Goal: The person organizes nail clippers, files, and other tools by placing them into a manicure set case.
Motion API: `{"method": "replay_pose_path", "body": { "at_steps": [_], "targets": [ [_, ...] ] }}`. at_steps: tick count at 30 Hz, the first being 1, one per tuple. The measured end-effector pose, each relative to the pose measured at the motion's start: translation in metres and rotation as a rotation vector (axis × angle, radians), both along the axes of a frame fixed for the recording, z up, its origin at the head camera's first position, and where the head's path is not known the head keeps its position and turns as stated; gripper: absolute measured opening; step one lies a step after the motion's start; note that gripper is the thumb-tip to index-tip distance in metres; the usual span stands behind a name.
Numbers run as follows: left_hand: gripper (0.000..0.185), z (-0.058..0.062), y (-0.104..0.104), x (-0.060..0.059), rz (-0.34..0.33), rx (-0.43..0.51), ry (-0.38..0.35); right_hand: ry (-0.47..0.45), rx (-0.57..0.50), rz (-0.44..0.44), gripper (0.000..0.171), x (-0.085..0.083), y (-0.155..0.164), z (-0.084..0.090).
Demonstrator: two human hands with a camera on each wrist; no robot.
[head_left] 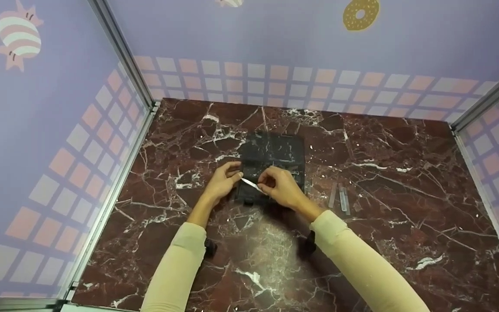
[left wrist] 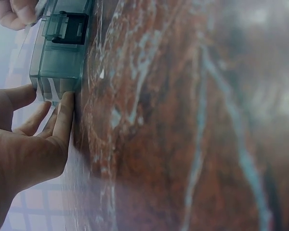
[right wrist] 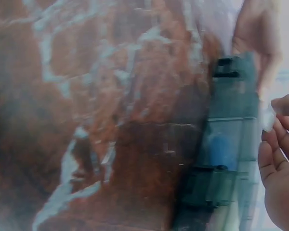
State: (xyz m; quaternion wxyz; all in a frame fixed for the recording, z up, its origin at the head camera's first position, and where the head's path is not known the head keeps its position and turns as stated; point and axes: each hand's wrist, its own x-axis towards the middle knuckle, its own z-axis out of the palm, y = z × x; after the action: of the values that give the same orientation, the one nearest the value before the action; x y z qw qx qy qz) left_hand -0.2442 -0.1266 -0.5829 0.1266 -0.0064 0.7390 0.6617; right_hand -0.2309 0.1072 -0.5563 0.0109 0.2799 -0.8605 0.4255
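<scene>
Thin clear divider strip (head_left: 251, 185) held just above the near end of a smoky transparent compartment box (head_left: 271, 151), mid-surface. Right hand (head_left: 282, 186) pinches its near end between thumb and fingertips; left hand (head_left: 223, 180) has fingers mostly straight against the box's left wall, probably steadying it. Strip's long axis runs slantwise, upper-left to lower-right in the head view, roughly across the box. Three more clear strips (head_left: 340, 197) lie on the marble surface (head_left: 405, 216), right of the box, apart from both hands.

Box (head_left: 275, 151): clear smoky plastic, glossy. Table (head_left: 405, 225): polished red-brown marble look, white veins. Sleeves (head_left: 362, 255): matt cream cloth.
</scene>
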Motion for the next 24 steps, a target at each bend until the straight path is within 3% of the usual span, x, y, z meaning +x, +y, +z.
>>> {"method": "replay_pose_path", "body": {
  "at_steps": [11,19,24],
  "targets": [
    [0.047,0.001,0.0,0.0,-0.011,-0.043,0.015,-0.023,-0.013,-0.064,0.01,0.001,0.061,0.02],
    [0.048,0.0,-0.001,0.0,-0.016,-0.036,0.016,-0.03,0.019,-0.175,0.011,0.007,0.124,0.017],
    [0.048,-0.002,-0.002,0.001,-0.018,-0.04,0.01,-0.03,0.048,-0.247,0.012,0.011,0.163,0.007]
  ]
}}
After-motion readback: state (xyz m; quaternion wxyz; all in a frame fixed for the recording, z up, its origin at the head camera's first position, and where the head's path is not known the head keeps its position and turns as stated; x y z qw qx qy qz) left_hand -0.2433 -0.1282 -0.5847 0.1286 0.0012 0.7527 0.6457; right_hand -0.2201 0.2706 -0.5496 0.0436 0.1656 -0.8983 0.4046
